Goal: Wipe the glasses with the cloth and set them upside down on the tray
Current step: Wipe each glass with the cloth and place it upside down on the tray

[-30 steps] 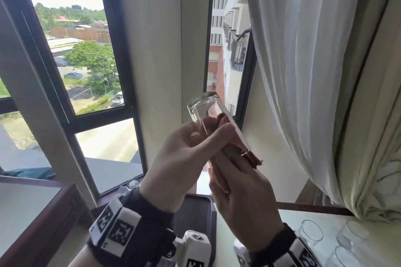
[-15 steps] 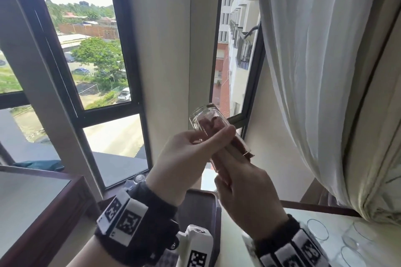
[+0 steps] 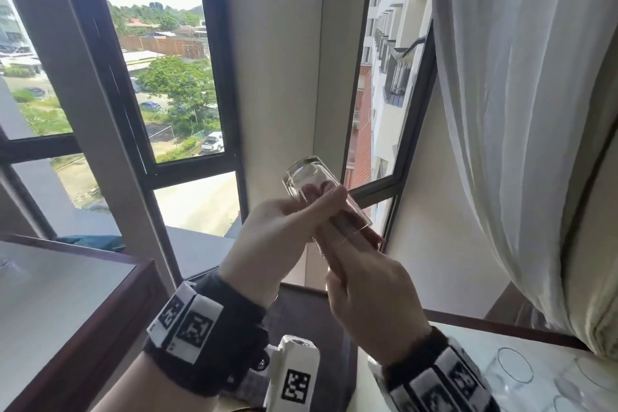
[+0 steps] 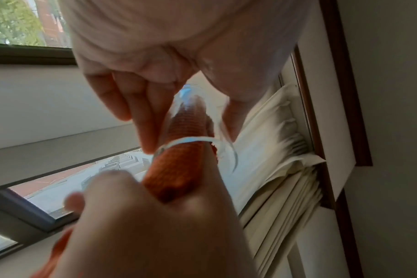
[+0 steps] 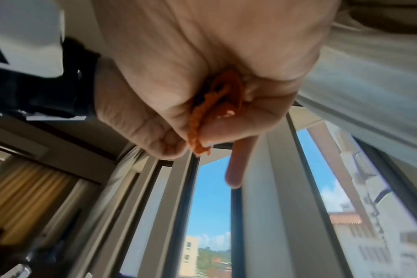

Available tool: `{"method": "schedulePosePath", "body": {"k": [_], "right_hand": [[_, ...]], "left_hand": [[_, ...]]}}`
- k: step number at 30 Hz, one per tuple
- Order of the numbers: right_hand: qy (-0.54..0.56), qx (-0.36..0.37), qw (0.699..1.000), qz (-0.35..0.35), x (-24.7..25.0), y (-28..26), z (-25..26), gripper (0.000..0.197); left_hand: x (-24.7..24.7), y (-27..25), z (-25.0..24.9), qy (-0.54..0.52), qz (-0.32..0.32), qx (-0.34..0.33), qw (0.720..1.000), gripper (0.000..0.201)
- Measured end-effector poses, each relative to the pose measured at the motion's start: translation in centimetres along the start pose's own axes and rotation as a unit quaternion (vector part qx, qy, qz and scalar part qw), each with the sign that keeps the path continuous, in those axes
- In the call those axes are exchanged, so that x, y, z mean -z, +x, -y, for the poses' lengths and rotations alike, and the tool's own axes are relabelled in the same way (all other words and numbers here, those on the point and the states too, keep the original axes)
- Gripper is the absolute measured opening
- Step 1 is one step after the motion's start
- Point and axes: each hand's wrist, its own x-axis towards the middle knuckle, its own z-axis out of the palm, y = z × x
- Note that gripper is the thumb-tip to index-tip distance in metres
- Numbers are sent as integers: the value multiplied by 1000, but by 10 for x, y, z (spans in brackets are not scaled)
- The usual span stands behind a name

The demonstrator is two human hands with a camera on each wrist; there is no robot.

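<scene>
head view, clear glass point(image 3: 326, 197) tilted, left hand point(image 3: 274, 237) gripping it, right hand point(image 3: 371, 298) clutching orange cloth point(image 4: 179, 169) inside

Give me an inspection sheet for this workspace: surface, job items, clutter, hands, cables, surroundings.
Surface: pale table, wood edged, at lower right.
Job's things: glass held tilted in the air; orange cloth pushed inside it; dark tray below the hands; more glasses on the table.
Clutter: nothing seen.
Grippers: left hand grips the glass; right hand holds the cloth.
Cables: nothing seen.
Surroundings: window, white curtain, wooden counter at left.
</scene>
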Motion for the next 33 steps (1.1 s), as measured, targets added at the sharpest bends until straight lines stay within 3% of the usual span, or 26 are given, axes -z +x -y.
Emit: {"method": "schedulePosePath", "body": {"k": [2,3,4,6,7,8,9,10,11,12,16,19,21,23,25,28,30,33], "right_hand": [[34,-10,999,-5,-10,0,4,75],[146,-36,989,-4,-12,2,7,75],[317,-87,944,6,-12,4,12,71],[621,-175,762,66,-5,3,30,54],[700,-185,686,70,-6,2,36,48],[746,-188,635,69,-10,0,38,47],[772,-188,604,65,-15,-2,36,47],[777,-201,594,59,-22,-4,31,46],[765,-223,601,60,-26,-6,24,44],[732,-246,632,66,-28,-9,18,41],[491,-284,820,75,-26,-24,-3,26],[305,-200,931,21,-32,-38,-22,34],[138,-127,982,-11,-40,-47,-36,38],[-1,-116,992,-46,-45,-51,-41,39],[-58,-74,993,-75,-46,-49,-39,33],[75,20,997,13,-58,-58,-48,31],[147,6,984,97,-68,-70,-57,33],[167,-58,973,148,-80,-92,-65,42]], "left_hand": [[0,-3,-2,18,-3,10,1000,28],[2,-5,1,5,21,9,1000,24],[5,-7,4,-20,50,13,998,19],[16,-9,12,-104,84,29,991,13],[23,-10,19,-137,98,29,985,8],[28,-9,25,-137,91,21,986,18],[32,-8,29,-112,84,8,990,31],[35,-8,34,-84,75,-3,994,36],[39,-8,38,-57,64,-8,996,34],[44,-7,42,-32,46,-8,998,33],[73,-6,57,61,-71,40,995,64],[86,-10,82,88,-136,95,982,68],[86,-15,108,109,-162,127,973,63],[83,-18,142,109,-172,159,966,55],[81,-17,182,132,-174,188,958,49],[80,-13,238,213,-184,247,927,54],[81,-9,266,245,-181,283,910,58],[82,0,296,286,-165,323,887,66]]}}
